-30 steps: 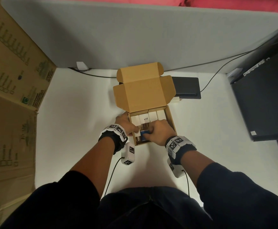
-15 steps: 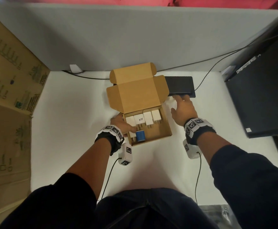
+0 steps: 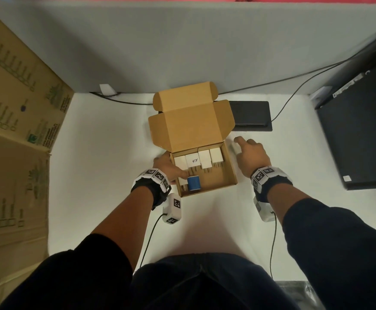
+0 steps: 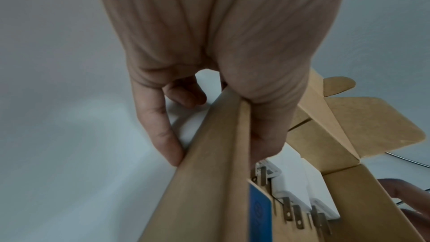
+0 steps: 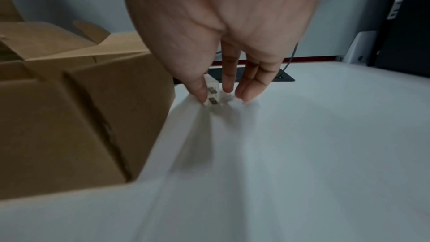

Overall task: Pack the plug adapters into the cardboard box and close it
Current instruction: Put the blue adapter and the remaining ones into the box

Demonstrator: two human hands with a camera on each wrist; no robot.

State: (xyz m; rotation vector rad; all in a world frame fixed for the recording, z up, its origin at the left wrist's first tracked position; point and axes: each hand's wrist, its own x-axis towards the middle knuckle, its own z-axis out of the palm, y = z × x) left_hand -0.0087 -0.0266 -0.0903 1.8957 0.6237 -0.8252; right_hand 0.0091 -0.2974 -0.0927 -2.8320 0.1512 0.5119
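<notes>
The brown cardboard box (image 3: 231, 168) sits open mid-table with its lid (image 3: 191, 128) tipped back. Several white plug adapters (image 3: 205, 158) lie in a row along its far side. A blue adapter (image 3: 193, 183) and one more white one lie at the near left. My left hand (image 3: 168, 168) grips the box's left wall (image 4: 209, 172), thumb inside and fingers outside. My right hand (image 3: 250, 153) is on the table just right of the box. Its thumb and fingers pinch a loose white adapter (image 5: 212, 93) with two prongs showing.
A flat black device (image 3: 249, 115) lies behind the box to the right, with cables running along the grey partition (image 3: 182, 41). A dark computer case (image 3: 361, 130) stands at the right edge. Large printed cardboard (image 3: 14, 130) walls off the left side.
My right hand left the blue adapter in the box, reached out to the right and now pinches a white adapter beside the box. My left hand stayed on the box wall.
</notes>
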